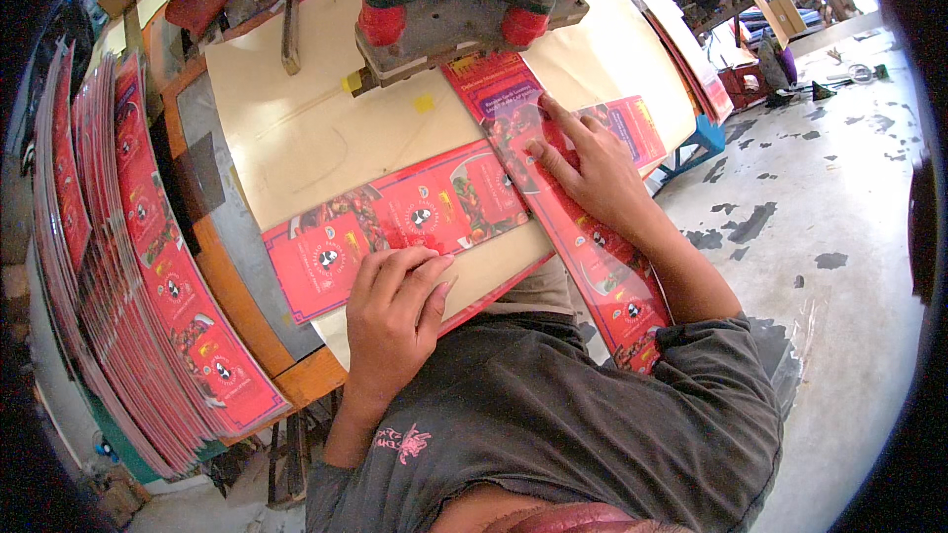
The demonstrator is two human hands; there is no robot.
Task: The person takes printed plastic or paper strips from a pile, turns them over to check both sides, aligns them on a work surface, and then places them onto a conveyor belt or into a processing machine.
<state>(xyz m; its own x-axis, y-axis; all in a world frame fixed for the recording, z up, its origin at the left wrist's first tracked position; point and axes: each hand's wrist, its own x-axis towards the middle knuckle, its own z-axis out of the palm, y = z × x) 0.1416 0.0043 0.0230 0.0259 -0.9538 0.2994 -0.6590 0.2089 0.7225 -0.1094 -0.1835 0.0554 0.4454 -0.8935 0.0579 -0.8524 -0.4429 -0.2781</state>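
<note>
A long, glossy red printed strip, which looks like card, lies slanting across the pale work board. Over it crosses a second red printed strip, running from beneath the machine head down to my right side. My right hand rests on this upper strip with its fingers stretched and the thumb apart, near the crossing. At the near edge of the lower strip lies my left hand, open, fingertips on the print and slightly bent. Neither hand is wrapped round anything.
A machine head, green with red knobs, stands over the board. On the left a tall stack of red printed strips sits beside the table's wooden edge. A metal bar lies at the back left.
</note>
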